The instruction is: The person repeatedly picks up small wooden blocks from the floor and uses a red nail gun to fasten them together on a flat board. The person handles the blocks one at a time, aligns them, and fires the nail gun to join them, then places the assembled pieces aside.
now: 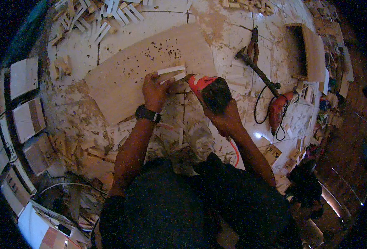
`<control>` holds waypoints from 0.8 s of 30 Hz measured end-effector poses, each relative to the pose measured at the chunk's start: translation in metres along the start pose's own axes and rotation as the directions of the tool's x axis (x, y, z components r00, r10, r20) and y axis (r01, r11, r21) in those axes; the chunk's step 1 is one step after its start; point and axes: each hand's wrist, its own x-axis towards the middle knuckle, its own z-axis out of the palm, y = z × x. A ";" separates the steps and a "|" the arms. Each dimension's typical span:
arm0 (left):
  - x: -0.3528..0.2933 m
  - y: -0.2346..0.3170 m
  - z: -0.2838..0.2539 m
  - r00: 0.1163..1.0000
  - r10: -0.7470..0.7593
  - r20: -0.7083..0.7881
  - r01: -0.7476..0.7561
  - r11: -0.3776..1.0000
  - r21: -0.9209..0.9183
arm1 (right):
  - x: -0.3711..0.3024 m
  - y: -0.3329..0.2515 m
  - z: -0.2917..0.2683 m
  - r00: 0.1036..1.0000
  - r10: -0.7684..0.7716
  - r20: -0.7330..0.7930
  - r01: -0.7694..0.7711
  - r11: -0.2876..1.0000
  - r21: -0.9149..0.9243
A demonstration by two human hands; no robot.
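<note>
The left hand (153,92), with a dark watch (148,113) at its wrist, was closed on the left end of a pair of pale wooden strips (171,70), its fingers wrapped around them above a flat brown board (121,89). The right hand (224,120) was gripping a red and black power tool (211,90), its front end just beside the right end of the strips; whether the two touched could not be told. A red cord (236,152) ran below the right forearm. Dark specks (163,50) were scattered over the far part of the board, which lay on the dusty tiled floor (129,28). To the right lay a long dark tool (259,71) and a red corded tool (276,113), and beyond them stood an open-sided wooden box (314,54). More slatted pieces (123,13) were heaped at the far left
</note>
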 end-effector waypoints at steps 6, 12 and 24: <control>0.010 -0.008 -0.001 0.977 0.203 -0.065 -0.183 0.956 0.229 | 0.009 0.000 0.007 1.000 -0.014 -0.015 0.014 1.000 0.018; 0.014 -0.003 -0.008 0.984 0.180 0.013 -0.178 0.951 0.253 | 0.011 -0.003 0.014 0.999 0.031 -0.014 -0.030 0.994 0.109; 0.028 0.005 -0.015 0.989 0.016 0.150 -0.049 0.975 0.217 | -0.002 0.000 0.014 0.987 0.098 -0.129 -0.089 0.993 0.077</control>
